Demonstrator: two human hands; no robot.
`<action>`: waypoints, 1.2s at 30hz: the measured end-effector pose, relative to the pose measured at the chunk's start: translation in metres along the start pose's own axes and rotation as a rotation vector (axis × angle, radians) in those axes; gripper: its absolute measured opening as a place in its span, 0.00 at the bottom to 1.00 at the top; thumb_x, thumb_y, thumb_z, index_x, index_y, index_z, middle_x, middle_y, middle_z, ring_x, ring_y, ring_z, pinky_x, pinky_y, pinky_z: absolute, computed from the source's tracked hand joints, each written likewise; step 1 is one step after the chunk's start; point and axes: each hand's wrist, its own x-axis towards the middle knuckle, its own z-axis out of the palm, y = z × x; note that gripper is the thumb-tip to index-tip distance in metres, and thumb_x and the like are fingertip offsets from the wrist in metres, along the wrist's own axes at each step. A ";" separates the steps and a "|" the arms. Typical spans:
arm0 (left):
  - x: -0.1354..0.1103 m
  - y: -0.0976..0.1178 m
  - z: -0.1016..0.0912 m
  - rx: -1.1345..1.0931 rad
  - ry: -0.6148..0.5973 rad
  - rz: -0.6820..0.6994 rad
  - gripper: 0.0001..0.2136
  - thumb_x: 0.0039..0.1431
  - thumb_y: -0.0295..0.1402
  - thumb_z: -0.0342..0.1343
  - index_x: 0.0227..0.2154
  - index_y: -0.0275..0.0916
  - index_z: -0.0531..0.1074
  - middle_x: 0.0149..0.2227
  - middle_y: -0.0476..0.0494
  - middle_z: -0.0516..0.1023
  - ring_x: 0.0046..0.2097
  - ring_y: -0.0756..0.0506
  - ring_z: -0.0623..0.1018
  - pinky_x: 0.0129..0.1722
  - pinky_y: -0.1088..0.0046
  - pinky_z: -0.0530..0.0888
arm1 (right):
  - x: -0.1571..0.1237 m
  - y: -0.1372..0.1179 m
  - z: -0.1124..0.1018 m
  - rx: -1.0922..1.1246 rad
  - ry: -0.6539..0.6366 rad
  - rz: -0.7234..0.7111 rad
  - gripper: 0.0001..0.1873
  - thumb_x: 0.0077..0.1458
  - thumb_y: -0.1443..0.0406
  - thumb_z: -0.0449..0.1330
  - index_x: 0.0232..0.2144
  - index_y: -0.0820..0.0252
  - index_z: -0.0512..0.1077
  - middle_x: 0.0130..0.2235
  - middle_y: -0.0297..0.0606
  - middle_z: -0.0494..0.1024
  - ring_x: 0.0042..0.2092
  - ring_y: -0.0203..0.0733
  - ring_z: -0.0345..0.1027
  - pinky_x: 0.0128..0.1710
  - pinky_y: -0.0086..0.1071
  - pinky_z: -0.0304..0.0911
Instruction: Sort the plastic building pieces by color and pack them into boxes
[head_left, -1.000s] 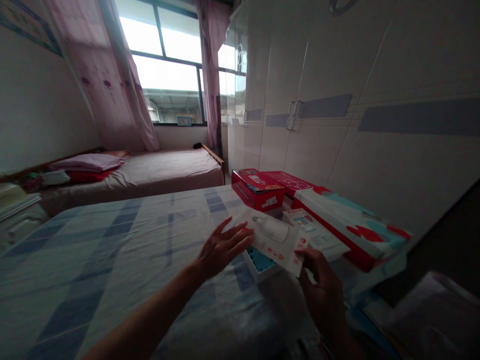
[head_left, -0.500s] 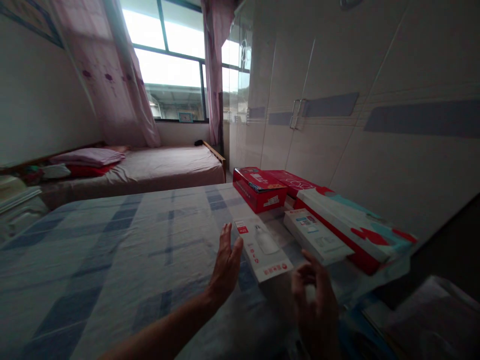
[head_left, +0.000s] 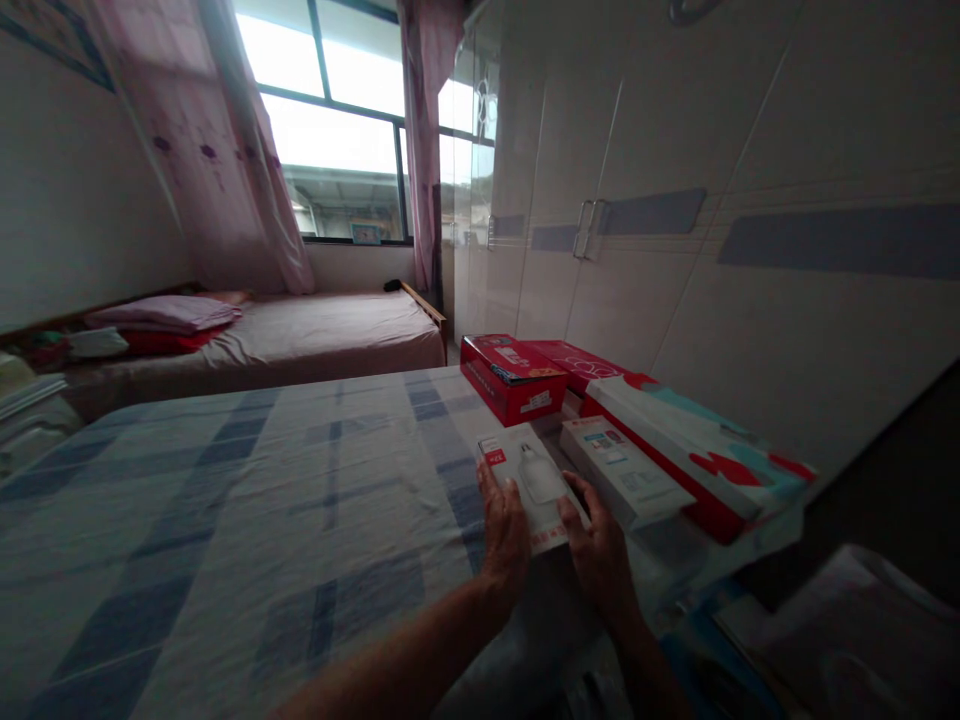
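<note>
A flat white box point(head_left: 529, 470) with a red label and a picture of a white bulb-like item lies near the right edge of a bed with a blue-checked sheet point(head_left: 300, 500). My left hand point(head_left: 504, 530) lies along the box's left side, fingers together against its edge. My right hand point(head_left: 600, 555) grips the box's near right corner, with the thumb on top. Both hands hold the box between them.
Next to the box lie a second white box point(head_left: 626, 485), a red box point(head_left: 514, 378) and a long red, white and teal box point(head_left: 697, 445). A tall wardrobe point(head_left: 675, 200) fills the right. A second bed point(head_left: 300, 335) stands under the window.
One second ago my hands were setting the white lid on the box. Half a second ago both hands hung free above it. Now both hands are back on the box's sides.
</note>
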 end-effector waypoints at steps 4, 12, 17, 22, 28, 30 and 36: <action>0.000 0.009 0.027 -0.065 0.054 -0.028 0.26 0.66 0.38 0.31 0.63 0.35 0.35 0.67 0.39 0.33 0.66 0.47 0.36 0.65 0.66 0.44 | 0.012 0.012 -0.012 -0.159 0.110 -0.109 0.25 0.55 0.53 0.49 0.49 0.64 0.66 0.50 0.50 0.70 0.50 0.50 0.66 0.48 0.45 0.63; -0.011 0.021 0.034 -0.309 0.084 -0.088 0.29 0.63 0.39 0.38 0.63 0.31 0.40 0.67 0.42 0.34 0.66 0.48 0.37 0.64 0.70 0.41 | -0.017 0.021 -0.022 -0.434 0.405 -0.514 0.22 0.59 0.59 0.49 0.53 0.63 0.61 0.53 0.50 0.65 0.56 0.50 0.57 0.54 0.51 0.56; -0.027 0.032 0.020 -0.338 -0.011 -0.115 0.30 0.62 0.39 0.37 0.64 0.30 0.38 0.67 0.43 0.33 0.66 0.49 0.37 0.64 0.69 0.41 | -0.039 0.024 -0.016 -0.539 0.314 -0.554 0.33 0.56 0.53 0.52 0.59 0.62 0.52 0.60 0.54 0.55 0.62 0.58 0.46 0.53 0.58 0.54; -0.026 0.033 0.010 -0.306 -0.061 -0.081 0.28 0.62 0.38 0.39 0.62 0.30 0.46 0.67 0.41 0.39 0.66 0.49 0.40 0.64 0.70 0.42 | -0.028 0.030 -0.012 -0.655 0.228 -0.533 0.32 0.54 0.51 0.53 0.57 0.60 0.56 0.62 0.54 0.51 0.62 0.63 0.42 0.49 0.60 0.56; -0.019 0.028 0.014 -0.353 -0.110 -0.027 0.30 0.61 0.39 0.40 0.63 0.28 0.45 0.67 0.40 0.41 0.67 0.46 0.42 0.65 0.67 0.44 | -0.006 0.035 -0.021 -0.626 0.153 -0.622 0.15 0.54 0.63 0.52 0.44 0.60 0.65 0.57 0.50 0.59 0.59 0.55 0.51 0.52 0.53 0.56; -0.017 0.027 0.019 -0.394 -0.117 -0.018 0.31 0.61 0.40 0.40 0.63 0.28 0.43 0.67 0.39 0.40 0.67 0.46 0.43 0.65 0.68 0.45 | 0.001 0.035 -0.026 -0.617 0.089 -0.687 0.15 0.54 0.66 0.51 0.45 0.60 0.64 0.55 0.48 0.62 0.59 0.53 0.52 0.53 0.51 0.56; -0.018 0.028 0.029 -0.429 -0.099 -0.043 0.33 0.61 0.41 0.41 0.64 0.30 0.39 0.67 0.39 0.39 0.66 0.45 0.44 0.64 0.68 0.47 | 0.016 0.028 -0.043 -0.624 -0.054 -0.819 0.19 0.48 0.73 0.48 0.43 0.61 0.64 0.54 0.45 0.64 0.62 0.51 0.46 0.57 0.52 0.52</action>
